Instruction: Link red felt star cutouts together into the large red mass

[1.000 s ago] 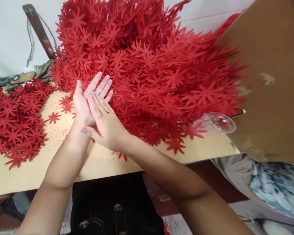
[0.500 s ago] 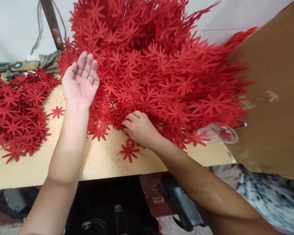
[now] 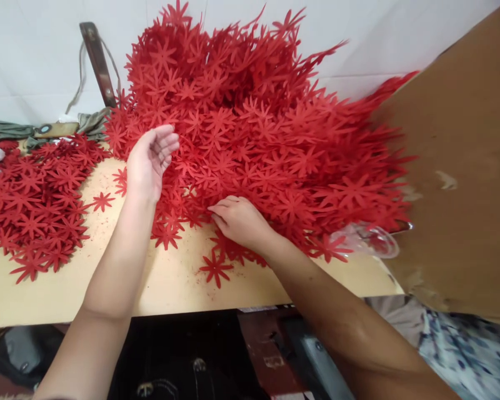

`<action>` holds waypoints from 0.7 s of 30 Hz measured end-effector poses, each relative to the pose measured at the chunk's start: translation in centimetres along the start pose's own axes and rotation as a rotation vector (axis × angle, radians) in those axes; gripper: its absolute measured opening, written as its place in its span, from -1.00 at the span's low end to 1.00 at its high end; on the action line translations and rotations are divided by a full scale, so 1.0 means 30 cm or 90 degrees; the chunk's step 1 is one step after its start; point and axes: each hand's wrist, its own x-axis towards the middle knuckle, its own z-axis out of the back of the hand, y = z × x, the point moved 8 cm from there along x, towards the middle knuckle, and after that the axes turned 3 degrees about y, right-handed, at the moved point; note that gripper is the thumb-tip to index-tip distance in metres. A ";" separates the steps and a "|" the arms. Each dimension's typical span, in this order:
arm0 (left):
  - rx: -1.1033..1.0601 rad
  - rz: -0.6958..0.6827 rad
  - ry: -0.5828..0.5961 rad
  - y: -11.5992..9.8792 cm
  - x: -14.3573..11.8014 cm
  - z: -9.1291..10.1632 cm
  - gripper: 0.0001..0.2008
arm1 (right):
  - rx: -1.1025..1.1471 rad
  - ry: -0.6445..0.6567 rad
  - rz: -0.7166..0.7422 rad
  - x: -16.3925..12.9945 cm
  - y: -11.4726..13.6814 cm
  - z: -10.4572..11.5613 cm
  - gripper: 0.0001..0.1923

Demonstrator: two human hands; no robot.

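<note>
A big heap of red flower-shaped cut-outs [image 3: 270,139] with narrow petals fills the middle of the table. My left hand [image 3: 150,161] hovers over its left part, palm turned up and sideways, fingers loosely curved and nothing in them. At the heap's front edge is my right hand [image 3: 242,222], back upward, its thumb and fingers brought together low among the red pieces. What lies between those fingertips is hidden. One loose red flower cut-out [image 3: 215,268] rests on the table just in front of my right hand.
A smaller pile of red cut-outs [image 3: 41,200] lies at the left, with a single piece [image 3: 102,201] beside it. A clear plastic cup [image 3: 381,242] lies near the cardboard sheet [image 3: 454,166] standing at the right. Behind, a dark metal bar [image 3: 98,64] leans near the white wall.
My left hand has turned from flat and spread to sideways with fingers more curled, moving a little right and lower. My right hand stays at the heap's edge. The view has tilted slightly upward.
</note>
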 end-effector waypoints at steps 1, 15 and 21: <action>0.027 -0.009 0.007 0.008 -0.006 -0.008 -0.70 | 0.047 -0.042 -0.008 0.000 -0.016 0.026 -0.66; 0.122 0.039 -0.036 0.239 -0.161 0.007 -0.83 | 0.997 -0.071 -0.133 0.129 -0.039 0.036 -0.81; 0.174 -0.018 -0.079 0.252 -0.153 0.045 -0.90 | 1.080 -0.025 -0.147 0.159 -0.030 -0.035 -0.59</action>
